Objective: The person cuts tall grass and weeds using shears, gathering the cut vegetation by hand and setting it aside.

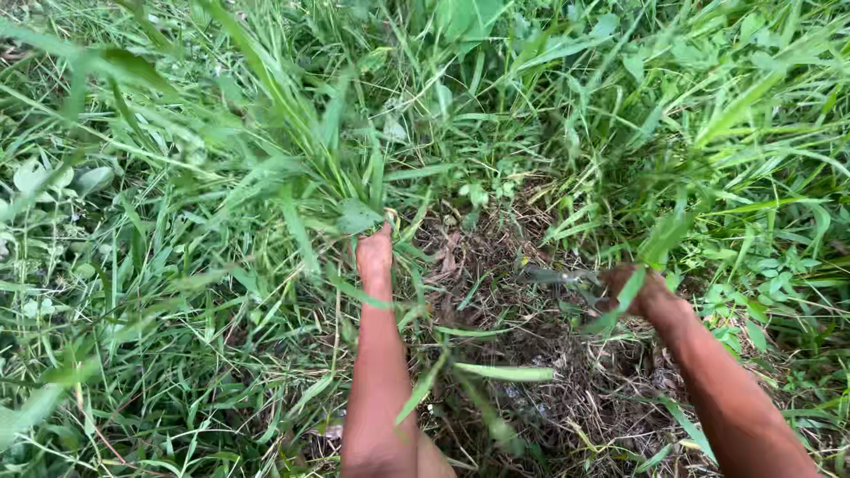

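Long, flat-bladed green grass [159, 265] fills the ground left of the bare patch of brown, matted dry stalks and dead leaves [522, 354], mixed with broader, rounded weed leaves. At the upper left edge of that patch stands a thick bunch of tall green grass blades [292, 168], bent over and blurred. The left hand [374, 252] reaches into the base of this bunch and is closed around it, the fingers mostly hidden by the blades. Right of it, over the patch itself, lies a thin, dark, blurred tool, seemingly a curved metal blade [553, 277], its shape too smeared to tell exactly. The right hand [639, 290] sits at the patch's right edge, fisted around the end of that tool. Beyond it rises more coarse, leafy green growth [744, 133].
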